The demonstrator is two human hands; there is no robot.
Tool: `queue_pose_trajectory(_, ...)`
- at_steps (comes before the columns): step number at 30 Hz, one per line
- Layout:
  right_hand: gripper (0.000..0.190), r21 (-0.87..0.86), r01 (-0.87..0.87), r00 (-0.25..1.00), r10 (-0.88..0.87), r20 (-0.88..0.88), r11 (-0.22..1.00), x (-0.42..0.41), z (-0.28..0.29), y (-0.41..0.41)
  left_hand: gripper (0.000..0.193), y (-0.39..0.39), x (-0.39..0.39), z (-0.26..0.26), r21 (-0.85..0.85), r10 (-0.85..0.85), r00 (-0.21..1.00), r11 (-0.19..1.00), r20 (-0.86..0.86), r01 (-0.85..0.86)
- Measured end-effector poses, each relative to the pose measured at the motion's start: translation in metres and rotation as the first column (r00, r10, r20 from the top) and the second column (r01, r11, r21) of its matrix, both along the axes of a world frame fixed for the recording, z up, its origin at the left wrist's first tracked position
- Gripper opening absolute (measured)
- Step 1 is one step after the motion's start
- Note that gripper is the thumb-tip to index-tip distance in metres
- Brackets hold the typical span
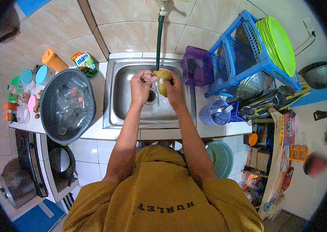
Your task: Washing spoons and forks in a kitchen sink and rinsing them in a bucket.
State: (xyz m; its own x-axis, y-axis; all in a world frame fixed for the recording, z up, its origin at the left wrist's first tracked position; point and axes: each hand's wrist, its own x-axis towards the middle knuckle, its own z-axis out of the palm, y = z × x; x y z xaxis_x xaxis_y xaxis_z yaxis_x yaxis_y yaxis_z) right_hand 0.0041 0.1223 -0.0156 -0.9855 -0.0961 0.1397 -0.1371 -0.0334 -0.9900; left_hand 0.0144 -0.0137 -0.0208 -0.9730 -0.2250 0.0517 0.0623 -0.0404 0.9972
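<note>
Both my hands are raised over a stainless steel sink (120, 110), below the end of a dark green hose (159, 40). In my right hand (176, 90) is a yellowish sponge or cloth (163, 82). My left hand (140, 87) has its fingers closed on a small clear, pinkish item (152, 79), whose exact kind I cannot tell. The two hands are close together, with the held things side by side between them. Water seems to run down past them near the drain (151, 98).
Left of the sink stands a grey basin (44, 116) of clear plastic or glass items, beside a dish soap pouch (84, 62) and an orange pitcher (54, 60). At right are a purple container (199, 66), a blue rack (256, 68) with green plates (282, 46), and a cutlery basket (207, 116).
</note>
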Motion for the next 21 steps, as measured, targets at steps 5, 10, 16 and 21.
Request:
queue_pose_trajectory(5, 0.039, 0.082, -0.137, 0.991, 0.137, 0.014, 0.987, -0.004, -0.011, 0.030, 0.010, 0.010, -0.002, -0.006, 0.106, 0.090, 0.996, 0.990, 0.024, -0.092)
queue_pose_trajectory(10, 0.038, 0.050, -0.043, 0.998, 0.040, 0.050, 0.998, -0.001, -0.008, 0.036, 0.006, 0.026, -0.004, -0.011, 0.239, 0.010, 0.998, 0.971, 0.058, -0.024)
queue_pose_trajectory(16, 0.036, -0.265, -0.058, 0.953, 0.132, 0.273, 0.963, 0.012, -0.019, 0.047, 0.004, 0.032, -0.017, -0.014, 0.096, 0.094, 0.985, 0.992, -0.147, -0.081)
queue_pose_trajectory(21, 0.035, 0.055, 0.040, 0.992, -0.033, -0.125, 0.998, 0.012, -0.010, 0.036, 0.005, 0.032, -0.011, -0.007, -0.014, 0.062, 0.994, 0.998, -0.093, -0.063)
